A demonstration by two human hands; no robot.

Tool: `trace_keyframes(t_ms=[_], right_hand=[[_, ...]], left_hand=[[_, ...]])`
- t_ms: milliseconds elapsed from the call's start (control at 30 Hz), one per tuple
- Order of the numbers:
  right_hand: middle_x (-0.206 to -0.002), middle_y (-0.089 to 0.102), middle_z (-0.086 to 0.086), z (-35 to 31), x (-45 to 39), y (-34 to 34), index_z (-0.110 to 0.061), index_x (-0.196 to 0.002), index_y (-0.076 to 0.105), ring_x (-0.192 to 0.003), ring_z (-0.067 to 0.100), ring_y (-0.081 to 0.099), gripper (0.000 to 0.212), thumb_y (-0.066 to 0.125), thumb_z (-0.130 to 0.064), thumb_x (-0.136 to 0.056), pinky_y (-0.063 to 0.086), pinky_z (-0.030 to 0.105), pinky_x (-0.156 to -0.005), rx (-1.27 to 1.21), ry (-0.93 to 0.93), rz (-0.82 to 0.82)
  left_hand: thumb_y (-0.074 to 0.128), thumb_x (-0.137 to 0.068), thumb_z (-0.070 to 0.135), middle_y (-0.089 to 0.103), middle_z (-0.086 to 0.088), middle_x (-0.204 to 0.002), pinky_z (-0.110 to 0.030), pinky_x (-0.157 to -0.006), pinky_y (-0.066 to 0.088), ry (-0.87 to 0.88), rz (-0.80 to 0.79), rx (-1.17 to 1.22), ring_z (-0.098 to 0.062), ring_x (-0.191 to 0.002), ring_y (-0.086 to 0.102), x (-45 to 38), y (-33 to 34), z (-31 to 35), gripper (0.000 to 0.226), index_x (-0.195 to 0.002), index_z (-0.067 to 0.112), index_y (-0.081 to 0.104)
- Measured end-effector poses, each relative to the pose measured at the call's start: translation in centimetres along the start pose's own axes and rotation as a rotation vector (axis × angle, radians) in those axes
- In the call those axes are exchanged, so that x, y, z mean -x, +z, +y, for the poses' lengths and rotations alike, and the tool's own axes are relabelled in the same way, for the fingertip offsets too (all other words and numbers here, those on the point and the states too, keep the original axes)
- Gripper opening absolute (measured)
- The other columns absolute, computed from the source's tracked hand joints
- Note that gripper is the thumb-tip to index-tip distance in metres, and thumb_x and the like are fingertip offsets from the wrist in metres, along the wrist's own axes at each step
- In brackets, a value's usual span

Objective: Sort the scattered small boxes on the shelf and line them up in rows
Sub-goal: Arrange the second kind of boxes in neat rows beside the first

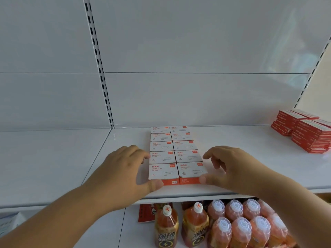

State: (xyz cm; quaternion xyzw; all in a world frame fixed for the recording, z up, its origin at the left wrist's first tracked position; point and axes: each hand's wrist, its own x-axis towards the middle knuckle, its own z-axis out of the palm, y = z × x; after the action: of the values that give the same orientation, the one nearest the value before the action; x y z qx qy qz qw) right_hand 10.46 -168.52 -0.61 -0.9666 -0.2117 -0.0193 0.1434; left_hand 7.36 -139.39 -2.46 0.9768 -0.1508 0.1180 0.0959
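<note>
**Hands square up the paper-clip boxes**

Left hand (125,167), fingers relaxed, presses the block's left side at frame centre; the paper-clip boxes (176,154) sit in two rows on the shelf (232,158). Right hand (231,167), loosely spread, touches their right. Light, stiff cartons probably: push the sides. Contents unseen.
</note>
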Motion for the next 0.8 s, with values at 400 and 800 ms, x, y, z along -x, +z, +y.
trace_keyframes(t_ms=[400,800], right_hand=[[-0.088,0.052,-0.023,-0.5,0.1,0.3,-0.042,-0.121,0.057,-0.075,0.0,0.053,0.073,0.044,-0.085,-0.063,0.041,0.015,-0.062,-0.009,-0.061,0.06],[-0.096,0.051,-0.022,1.5,3.8,-0.9,-0.028,-0.12,0.06,-0.079,0.001,0.056,0.048,0.044,-0.056,-0.085,0.039,0.013,-0.063,-0.062,0.022,0.457]], left_hand=[[0.051,-0.074,0.079,0.037,0.027,-0.115,-0.014,-0.089,0.03,0.038,0.073,0.028,0.001,-0.108,0.036,0.0,0.6,1.0,0.069,-0.131,0.039,0.049],[0.052,-0.086,0.063,0.051,0.018,-0.12,-0.026,-0.097,0.04,0.17,0.22,0.101,-0.008,-0.113,0.044,-1.0,0.1,6.8,0.044,-0.119,0.033,0.053]])
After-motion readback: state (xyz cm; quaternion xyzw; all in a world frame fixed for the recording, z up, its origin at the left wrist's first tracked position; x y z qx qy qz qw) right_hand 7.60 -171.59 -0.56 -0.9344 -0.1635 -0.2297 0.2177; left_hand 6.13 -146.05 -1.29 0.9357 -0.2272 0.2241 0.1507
